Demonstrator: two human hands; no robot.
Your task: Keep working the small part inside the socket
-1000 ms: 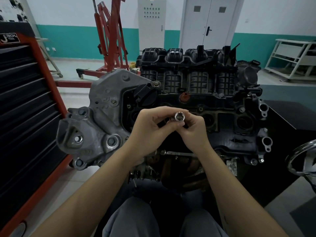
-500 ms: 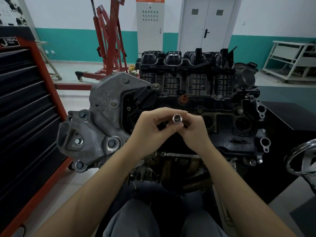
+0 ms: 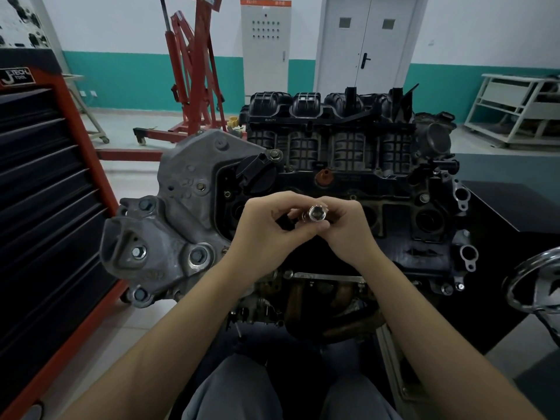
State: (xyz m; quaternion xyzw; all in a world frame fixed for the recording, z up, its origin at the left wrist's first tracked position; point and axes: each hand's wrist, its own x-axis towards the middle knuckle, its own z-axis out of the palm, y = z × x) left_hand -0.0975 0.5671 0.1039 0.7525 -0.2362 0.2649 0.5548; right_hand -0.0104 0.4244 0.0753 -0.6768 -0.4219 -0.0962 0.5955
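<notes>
two hands point(image 3: 263, 231), one socket point(image 3: 317, 213), one engine point(image 3: 348, 165), one red hoist point(image 3: 194, 86), one tool chest point(image 3: 45, 207).

Both forearms reach forward and converge, bare to the elbow, wrists close together. The left hand point(image 3: 260, 230) has its fingers curled inward, thumb and forefinger tips meeting toward the right hand point(image 3: 345, 228). The right hand's fingers are curled too (thumb underneath), pinching a small socket point(image 3: 317, 213) just beyond the left fingertips, open end facing up.
</notes>
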